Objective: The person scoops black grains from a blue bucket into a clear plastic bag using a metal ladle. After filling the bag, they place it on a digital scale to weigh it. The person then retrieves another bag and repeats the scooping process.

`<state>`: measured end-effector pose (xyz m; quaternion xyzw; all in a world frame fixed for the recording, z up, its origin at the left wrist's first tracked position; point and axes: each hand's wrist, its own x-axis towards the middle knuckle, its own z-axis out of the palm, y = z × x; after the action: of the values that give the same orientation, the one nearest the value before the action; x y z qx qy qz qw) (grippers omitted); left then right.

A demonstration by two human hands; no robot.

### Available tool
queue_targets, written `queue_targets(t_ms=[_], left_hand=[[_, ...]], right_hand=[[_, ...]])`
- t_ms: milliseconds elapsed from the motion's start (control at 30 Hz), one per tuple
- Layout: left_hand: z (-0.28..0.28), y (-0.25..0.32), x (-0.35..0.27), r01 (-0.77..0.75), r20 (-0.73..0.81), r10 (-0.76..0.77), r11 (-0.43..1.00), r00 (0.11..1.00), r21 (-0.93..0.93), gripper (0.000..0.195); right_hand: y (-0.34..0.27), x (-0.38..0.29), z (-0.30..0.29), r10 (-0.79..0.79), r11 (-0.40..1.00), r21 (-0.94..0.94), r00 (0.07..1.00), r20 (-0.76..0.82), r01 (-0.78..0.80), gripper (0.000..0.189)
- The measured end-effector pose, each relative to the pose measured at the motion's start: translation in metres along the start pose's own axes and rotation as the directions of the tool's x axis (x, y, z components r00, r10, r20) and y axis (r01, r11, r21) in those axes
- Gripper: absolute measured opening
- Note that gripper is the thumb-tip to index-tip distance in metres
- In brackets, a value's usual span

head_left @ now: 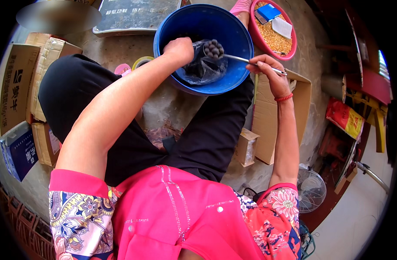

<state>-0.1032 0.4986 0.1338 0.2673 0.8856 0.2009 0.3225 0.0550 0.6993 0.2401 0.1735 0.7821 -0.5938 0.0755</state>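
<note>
A blue plastic barrel stands between my knees, with a clear plastic bag inside it. My right hand grips the long metal handle of a ladle. Several dark round balls fill its bowl, which is over the bag. My left hand is closed at the barrel's left inner side, beside the bag; its fingertips are turned away, and whether they pinch anything cannot be seen. What lies deeper in the barrel is dark.
A pink basin of yellow grains, with a blue packet on top, stands beyond the barrel at the right. A platform scale lies at the upper left. Cardboard boxes stand at the left, an open carton and a fan at the right.
</note>
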Motion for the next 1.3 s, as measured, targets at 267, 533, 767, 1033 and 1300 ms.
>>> queue_targets(t_ms=[267, 533, 767, 1033, 1300], left_hand=[[0.003, 0.001, 0.002, -0.039, -0.088, 0.035, 0.998, 0.996, -0.04, 0.027], [0.005, 0.002, 0.004, -0.04, -0.014, 0.04, 0.999, 0.999, 0.001, 0.03], [0.023, 0.0, 0.001, -0.333, 0.476, 0.222, 0.929, 0.851, 0.16, 0.036], [0.022, 0.0, -0.008, -0.317, 0.474, 0.262, 0.948, 0.841, 0.039, 0.028], [0.002, 0.005, 0.001, -0.074, 0.076, 0.074, 0.997, 0.994, 0.007, 0.025]], right_hand=[[0.029, 0.034, 0.039, 0.085, 0.962, -0.264, 0.996, 0.028, -0.075, 0.019], [0.017, 0.063, 0.094, -0.123, 0.553, -0.83, 0.992, 0.014, 0.081, 0.02], [-0.011, 0.046, 0.05, 0.02, 0.698, -0.712, 0.996, -0.083, -0.073, 0.024], [-0.047, 0.022, 0.012, 0.109, 0.956, -0.243, 0.971, -0.212, -0.161, 0.023], [-0.037, 0.014, 0.027, -0.034, 0.998, -0.056, 0.915, -0.403, 0.013, 0.025]])
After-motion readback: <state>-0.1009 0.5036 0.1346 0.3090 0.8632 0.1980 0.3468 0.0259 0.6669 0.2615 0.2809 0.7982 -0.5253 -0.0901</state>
